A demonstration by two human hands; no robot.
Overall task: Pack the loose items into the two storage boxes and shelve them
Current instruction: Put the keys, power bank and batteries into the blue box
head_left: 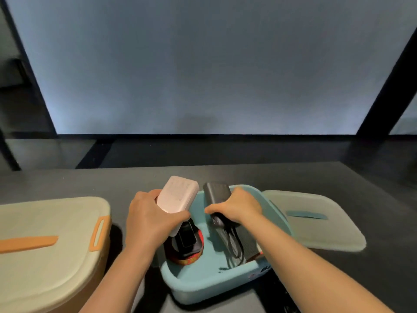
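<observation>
On the dark grey tabletop (225, 175), a lidded beige plastic storage box with orange handles (45, 256) sits left of an open teal plastic storage box (203, 281), whose pale green lid (316, 218) lies flat just right. Inside the teal box are a round black-and-red tin (191, 256) and a black cable (234, 245). Above it, the left hand (149, 218) grips a pale pink rectangular power bank (178, 197), and the right hand (237, 206) grips a dark grey power bank (216, 195).

Dim, soft-focus scene; pale wall glows, edges bow with wide-angle distortion.
</observation>
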